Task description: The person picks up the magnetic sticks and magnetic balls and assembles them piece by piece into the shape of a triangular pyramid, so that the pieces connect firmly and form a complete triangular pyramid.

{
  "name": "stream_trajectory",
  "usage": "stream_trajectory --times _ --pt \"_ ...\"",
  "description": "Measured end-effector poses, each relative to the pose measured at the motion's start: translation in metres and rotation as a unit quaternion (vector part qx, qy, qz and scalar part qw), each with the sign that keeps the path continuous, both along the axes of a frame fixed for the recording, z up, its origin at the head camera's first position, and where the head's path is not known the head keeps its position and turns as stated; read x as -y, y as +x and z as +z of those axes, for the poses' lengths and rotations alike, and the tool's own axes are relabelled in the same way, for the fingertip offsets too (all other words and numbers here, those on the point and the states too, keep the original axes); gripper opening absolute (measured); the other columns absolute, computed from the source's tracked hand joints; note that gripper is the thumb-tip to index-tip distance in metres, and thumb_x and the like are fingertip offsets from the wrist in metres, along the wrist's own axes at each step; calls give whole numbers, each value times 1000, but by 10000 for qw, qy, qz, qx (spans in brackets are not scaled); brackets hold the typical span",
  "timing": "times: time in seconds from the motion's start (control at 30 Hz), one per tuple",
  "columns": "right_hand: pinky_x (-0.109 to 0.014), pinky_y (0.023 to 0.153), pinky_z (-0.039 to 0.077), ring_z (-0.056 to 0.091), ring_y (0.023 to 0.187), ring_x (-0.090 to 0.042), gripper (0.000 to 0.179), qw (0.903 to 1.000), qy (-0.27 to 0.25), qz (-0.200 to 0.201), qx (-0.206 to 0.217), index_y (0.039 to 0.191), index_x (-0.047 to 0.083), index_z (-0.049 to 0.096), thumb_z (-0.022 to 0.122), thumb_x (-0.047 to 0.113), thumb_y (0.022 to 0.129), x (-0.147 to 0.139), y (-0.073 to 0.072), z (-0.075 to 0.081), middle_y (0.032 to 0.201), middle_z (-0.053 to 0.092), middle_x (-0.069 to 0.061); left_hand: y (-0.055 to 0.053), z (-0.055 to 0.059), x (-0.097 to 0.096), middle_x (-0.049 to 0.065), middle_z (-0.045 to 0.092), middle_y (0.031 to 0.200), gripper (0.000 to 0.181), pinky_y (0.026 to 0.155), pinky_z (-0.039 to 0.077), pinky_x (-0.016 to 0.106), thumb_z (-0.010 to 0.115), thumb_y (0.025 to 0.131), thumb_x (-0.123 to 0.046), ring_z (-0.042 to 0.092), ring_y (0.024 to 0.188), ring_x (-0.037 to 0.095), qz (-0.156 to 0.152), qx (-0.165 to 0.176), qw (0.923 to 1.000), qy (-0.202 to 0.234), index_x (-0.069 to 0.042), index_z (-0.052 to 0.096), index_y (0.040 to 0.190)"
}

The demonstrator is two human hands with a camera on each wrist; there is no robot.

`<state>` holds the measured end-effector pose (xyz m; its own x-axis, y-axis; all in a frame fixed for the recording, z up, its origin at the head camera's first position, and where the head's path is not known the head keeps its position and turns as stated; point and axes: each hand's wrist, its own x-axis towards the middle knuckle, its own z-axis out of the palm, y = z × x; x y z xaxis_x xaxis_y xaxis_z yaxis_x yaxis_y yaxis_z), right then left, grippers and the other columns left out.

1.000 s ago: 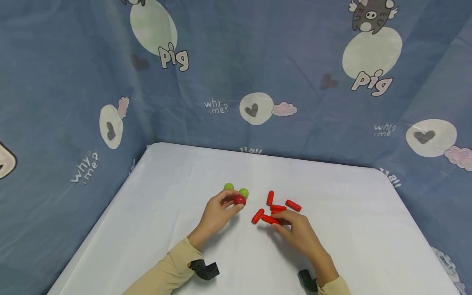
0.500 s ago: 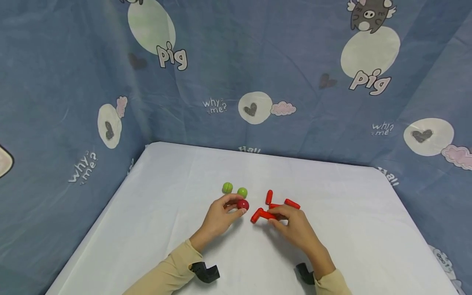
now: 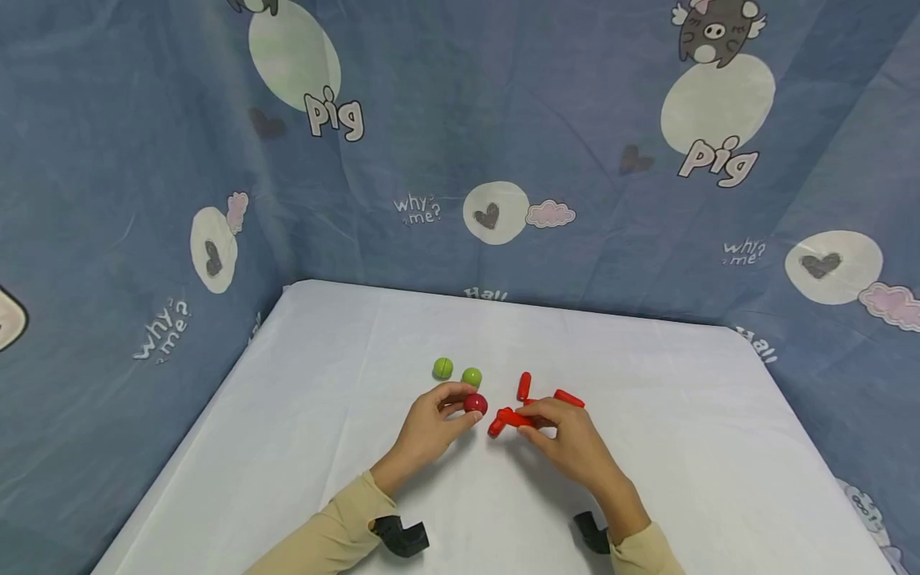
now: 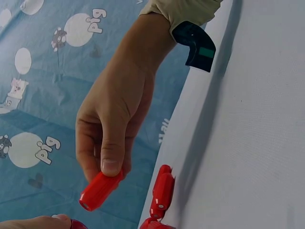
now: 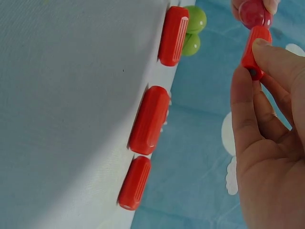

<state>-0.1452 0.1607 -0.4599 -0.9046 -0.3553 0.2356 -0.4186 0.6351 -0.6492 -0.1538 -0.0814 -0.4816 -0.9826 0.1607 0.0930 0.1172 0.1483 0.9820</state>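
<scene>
My left hand [image 3: 426, 427] pinches a glossy dark red ball [image 3: 476, 404] between thumb and fingers. My right hand [image 3: 568, 443] grips one end of a short red rod [image 4: 101, 190], and a small hole shows in the rod's free end. In the right wrist view the held rod [image 5: 256, 45] points at the ball [image 5: 252, 13], close to it; whether they touch I cannot tell. Two green balls [image 3: 442, 368] lie just beyond my left hand. Several more red rods [image 3: 525, 386] lie around my right hand, some partly hidden by its fingers.
White cloth [image 3: 345, 351] covers the table. Behind it hangs a blue printed curtain [image 3: 402, 263]. A black mount [image 3: 399, 537] sits at my left wrist and another black mount [image 3: 592, 533] at my right.
My left hand has brought the dark red ball slightly right and nearer to me. My right hand has moved the gripped red rod a little to the left, toward the ball.
</scene>
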Motion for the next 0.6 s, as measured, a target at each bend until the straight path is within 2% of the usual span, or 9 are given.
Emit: stream_trajectory --times 0.23,0.6 --pt "-36 89 61 72 89 -7 29 10000 26 2 78 114 19 76 82 12 86 2 -1 2 107 74 6 0 1 -1 14 66 127 39 102 54 42 77 90 -6 65 116 28 -93 -102 9999 -66 0 65 127" --pt "-37 88 61 72 87 -4 29 9999 -4 109 -59 112 19 77 83 11 84 5 -1 -3 103 73 8 3 1 -2 15 66 126 40 103 53 40 76 90 -7 65 118 28 -190 -98 9998 -6 2 64 128"
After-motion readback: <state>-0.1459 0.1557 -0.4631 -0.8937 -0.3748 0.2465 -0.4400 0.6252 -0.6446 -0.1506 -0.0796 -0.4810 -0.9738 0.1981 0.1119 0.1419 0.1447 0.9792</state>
